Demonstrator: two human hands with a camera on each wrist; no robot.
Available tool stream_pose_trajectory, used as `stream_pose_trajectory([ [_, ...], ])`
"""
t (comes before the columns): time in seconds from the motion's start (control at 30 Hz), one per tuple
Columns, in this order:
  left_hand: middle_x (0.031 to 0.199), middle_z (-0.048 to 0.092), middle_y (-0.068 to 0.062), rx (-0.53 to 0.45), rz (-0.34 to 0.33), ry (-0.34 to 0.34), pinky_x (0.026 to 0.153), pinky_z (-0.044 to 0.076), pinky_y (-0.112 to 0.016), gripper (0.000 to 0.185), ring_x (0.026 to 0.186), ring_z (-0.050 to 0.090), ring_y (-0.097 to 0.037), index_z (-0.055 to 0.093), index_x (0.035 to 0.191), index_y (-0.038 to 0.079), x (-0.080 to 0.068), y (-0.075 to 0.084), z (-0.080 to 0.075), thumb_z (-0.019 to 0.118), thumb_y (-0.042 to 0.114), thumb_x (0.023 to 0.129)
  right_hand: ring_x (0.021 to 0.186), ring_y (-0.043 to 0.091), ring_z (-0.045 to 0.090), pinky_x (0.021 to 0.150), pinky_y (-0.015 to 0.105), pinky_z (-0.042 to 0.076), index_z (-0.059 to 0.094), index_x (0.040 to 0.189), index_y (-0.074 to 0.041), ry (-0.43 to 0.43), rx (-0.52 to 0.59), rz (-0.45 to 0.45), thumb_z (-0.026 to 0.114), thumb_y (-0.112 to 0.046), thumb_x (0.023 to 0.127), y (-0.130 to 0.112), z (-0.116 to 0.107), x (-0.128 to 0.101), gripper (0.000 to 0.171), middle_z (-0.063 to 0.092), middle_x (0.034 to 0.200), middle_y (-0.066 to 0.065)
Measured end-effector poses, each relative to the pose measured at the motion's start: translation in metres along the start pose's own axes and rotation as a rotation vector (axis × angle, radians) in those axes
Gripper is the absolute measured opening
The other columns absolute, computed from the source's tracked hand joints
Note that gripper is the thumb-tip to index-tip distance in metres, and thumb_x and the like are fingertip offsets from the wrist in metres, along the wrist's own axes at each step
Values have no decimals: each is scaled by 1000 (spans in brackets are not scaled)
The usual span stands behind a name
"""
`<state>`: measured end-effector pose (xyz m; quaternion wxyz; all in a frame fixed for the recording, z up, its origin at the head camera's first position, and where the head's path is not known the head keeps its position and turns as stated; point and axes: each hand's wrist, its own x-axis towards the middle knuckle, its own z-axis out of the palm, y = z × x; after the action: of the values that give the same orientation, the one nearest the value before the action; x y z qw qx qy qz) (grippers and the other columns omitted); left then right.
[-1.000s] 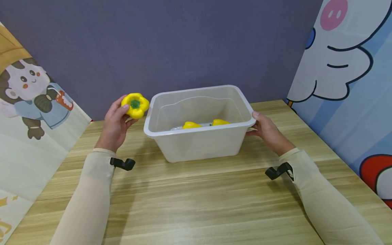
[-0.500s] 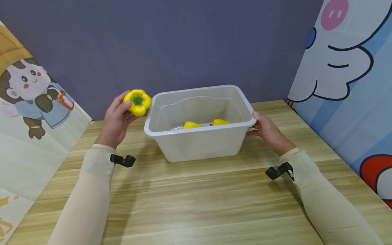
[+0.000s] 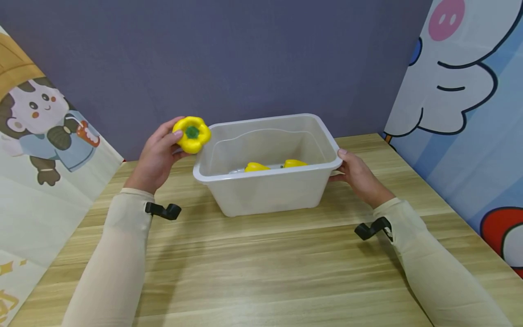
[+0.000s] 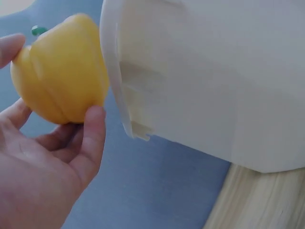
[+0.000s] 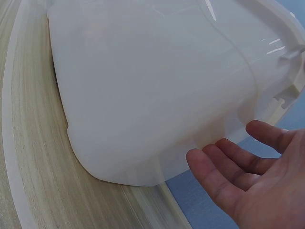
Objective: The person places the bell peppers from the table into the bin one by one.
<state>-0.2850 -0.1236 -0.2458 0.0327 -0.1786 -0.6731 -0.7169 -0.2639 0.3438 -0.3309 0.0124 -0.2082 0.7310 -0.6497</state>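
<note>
Two sleeved forearms run up from the near edge of the wooden table [image 3: 261,272], each with a small black clip at the wrist, and the sleeves themselves are cut off by the bottom of the head view. Past them, the right hand [image 3: 358,176] lies against the right end of the white plastic bin [image 3: 265,193]: its thumb rests on top of the rim while the fingers reach below the lip, and the right wrist view shows those fingers [image 5: 228,167] nearly straight, so whether they actually press the wall or sit just off it cannot be made out. The bin's milky walls blur its contents; only the tops of two yellow pieces [image 3: 255,166] show over the near rim, lying on the floor toward the front, and their shapes are too hidden to name. On the other side, the left hand [image 3: 157,156] is raised off the table and holds a yellow bell pepper [image 3: 192,134], fingers and thumb curled round its lobed body, the green stem end turned toward the head camera. The pepper is smooth, glossy and plainly ribbed; in the left wrist view its side lies just beside the bin's left rim, level with the lip, and contact there cannot be judged. Behind everything stands a purple wall between two cartoon-printed panels.
</note>
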Motion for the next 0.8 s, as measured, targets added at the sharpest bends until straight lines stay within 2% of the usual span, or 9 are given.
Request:
stream_pose_trajectory([
  [0.17, 138, 46, -10, 18, 0, -40, 88, 50, -29, 49, 107, 56, -22, 43, 149, 10, 1, 4, 5, 56, 26, 104, 115, 16, 58, 86, 37, 55, 40, 148, 1, 5, 3, 4, 34, -50, 108, 0, 1, 0, 66, 55, 133, 12],
  [0.33, 135, 48, -10, 6, 2, -71, 87, 52, -30, 46, 104, 57, -22, 46, 146, 10, 2, 8, 8, 56, 24, 104, 116, 15, 58, 86, 38, 55, 40, 148, 1, 8, 3, 4, 33, -49, 108, 0, 1, 1, 65, 57, 132, 8],
  [0.47, 135, 48, -10, 38, -13, -91, 87, 53, -30, 44, 104, 59, -22, 49, 144, 10, 3, 14, 11, 56, 23, 104, 115, 15, 58, 86, 37, 55, 41, 148, 1, 3, 6, -1, 33, -49, 108, -1, 0, 1, 64, 58, 129, 5],
  [0.8, 142, 43, -11, 134, -88, -129, 88, 53, -31, 52, 111, 57, -25, 44, 149, 12, 8, 23, 18, 59, 29, 103, 115, 16, 58, 86, 38, 55, 42, 147, 0, 3, 0, 12, 33, -50, 108, 0, 0, 1, 64, 54, 133, 16],
])
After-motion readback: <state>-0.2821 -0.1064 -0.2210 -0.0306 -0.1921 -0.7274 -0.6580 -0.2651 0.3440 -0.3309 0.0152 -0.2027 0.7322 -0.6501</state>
